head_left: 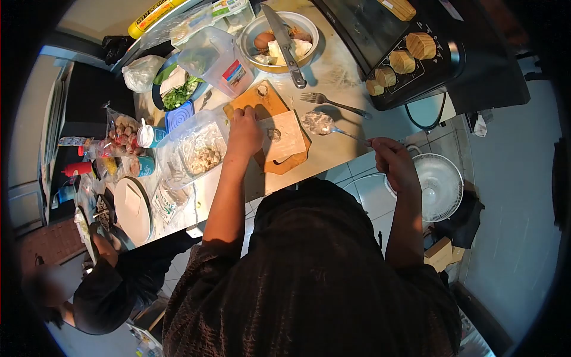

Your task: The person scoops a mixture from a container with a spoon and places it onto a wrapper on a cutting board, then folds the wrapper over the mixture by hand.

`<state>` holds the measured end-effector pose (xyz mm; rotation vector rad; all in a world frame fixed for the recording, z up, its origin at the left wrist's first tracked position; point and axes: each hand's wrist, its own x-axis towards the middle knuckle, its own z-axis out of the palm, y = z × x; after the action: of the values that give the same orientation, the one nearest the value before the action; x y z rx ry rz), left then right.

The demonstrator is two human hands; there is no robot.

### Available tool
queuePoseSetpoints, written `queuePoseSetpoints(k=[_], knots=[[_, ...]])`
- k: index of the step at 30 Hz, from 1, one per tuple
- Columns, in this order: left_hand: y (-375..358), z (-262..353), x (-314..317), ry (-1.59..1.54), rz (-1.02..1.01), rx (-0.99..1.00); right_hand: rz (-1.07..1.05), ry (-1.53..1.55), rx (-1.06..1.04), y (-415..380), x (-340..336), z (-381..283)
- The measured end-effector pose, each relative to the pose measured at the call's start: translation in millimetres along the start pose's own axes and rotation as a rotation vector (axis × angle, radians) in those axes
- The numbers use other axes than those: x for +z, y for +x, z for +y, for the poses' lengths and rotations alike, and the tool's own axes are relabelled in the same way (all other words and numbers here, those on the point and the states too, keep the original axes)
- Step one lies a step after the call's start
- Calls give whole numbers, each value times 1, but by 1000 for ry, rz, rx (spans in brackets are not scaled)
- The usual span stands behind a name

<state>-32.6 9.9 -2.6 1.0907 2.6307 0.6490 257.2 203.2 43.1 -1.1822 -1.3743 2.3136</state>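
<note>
My right hand (394, 163) is closed on the handle of a spoon (318, 123), whose bowl is coated with pale filling above the counter. My left hand (244, 131) rests at the upper left corner of a square wrapper sheet (284, 135), its fingers bent together; what they pinch, if anything, is too small to tell. A small lump of filling (274, 134) sits on the sheet, which lies on a wooden board (269, 100). Left of my left hand, a clear plastic tub (172, 156) holds more filling. A fork (336, 105) lies beyond the spoon.
A knife (284, 44) lies across a bowl (245, 47) with eggs. Behind the board is an empty plastic container (217, 59); a black oven (437, 71) stands right. A plate (128, 223), bottles and bags are left. Another person (107, 291) works at lower left.
</note>
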Motion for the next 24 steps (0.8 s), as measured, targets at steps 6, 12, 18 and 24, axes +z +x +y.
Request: queuePoseSetpoints(k=[6,12,18,24], knots=[[-2,6,-5,-7,2,-47,-21,-5,2,7,-5,-4],[-6,5,-3,-48,48,-65,-38,-18,9,11,-7,-4],[-7,12,-6,-10,21,-110,-27,-59,25,14,-5,-8],[-15,9,-1,-40,226,-8,-42,-85,7,16,-3,-13]])
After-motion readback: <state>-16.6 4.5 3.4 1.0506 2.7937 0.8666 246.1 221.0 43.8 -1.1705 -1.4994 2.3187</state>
